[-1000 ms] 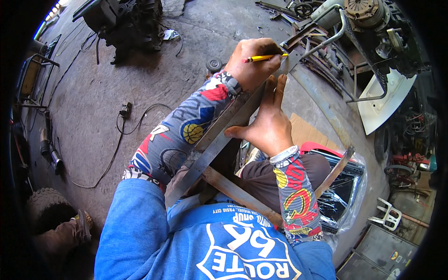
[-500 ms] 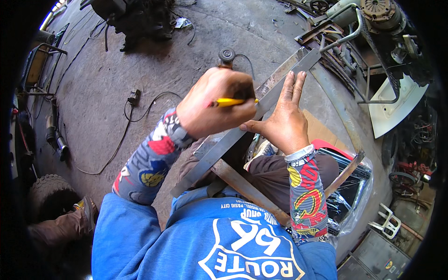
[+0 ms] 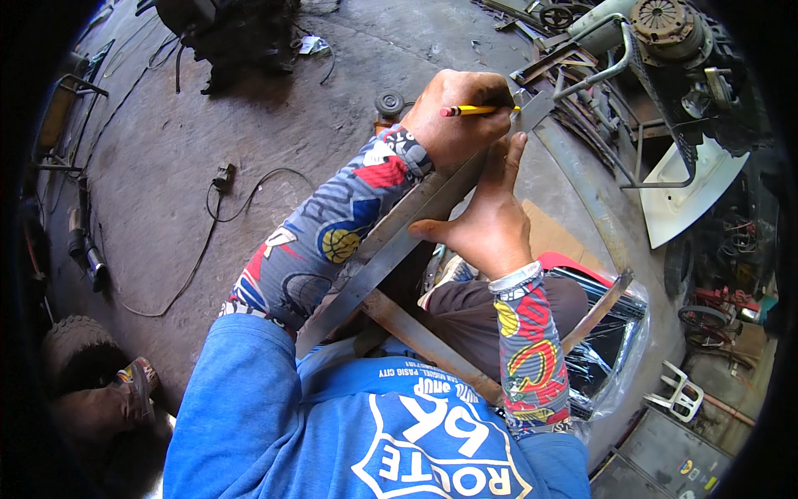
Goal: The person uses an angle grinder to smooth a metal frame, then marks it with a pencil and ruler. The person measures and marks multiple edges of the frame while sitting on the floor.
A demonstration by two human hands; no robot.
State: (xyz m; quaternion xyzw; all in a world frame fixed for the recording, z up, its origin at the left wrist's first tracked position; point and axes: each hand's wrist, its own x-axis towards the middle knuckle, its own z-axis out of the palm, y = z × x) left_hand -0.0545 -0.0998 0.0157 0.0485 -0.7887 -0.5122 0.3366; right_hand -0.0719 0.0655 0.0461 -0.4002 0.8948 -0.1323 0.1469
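A yellow pencil [image 3: 474,110] with a red eraser end is held in my left hand [image 3: 459,125]. Its point is at the far right part of a long grey flat metal bar [image 3: 366,276], which slants from near my lap up to the right. My right hand [image 3: 492,223] rests on the bar with the thumb spread from the outstretched fingers; the other fingers are partly hidden. A rusty metal frame [image 3: 428,341] lies under the bar and across my lap.
Beyond the hands, a small round-topped tool [image 3: 389,103] stands on the concrete floor. A cable with a dark plug [image 3: 223,177] runs at left. Scrap metal and a clutch part [image 3: 661,21] crowd the far right, near a white panel [image 3: 690,187]. A plastic-wrapped black item [image 3: 611,333] lies at right.
My left hand has moved away from me and to the right along the bar with the pencil. My right hand stays at nearly the same spot on the bar.
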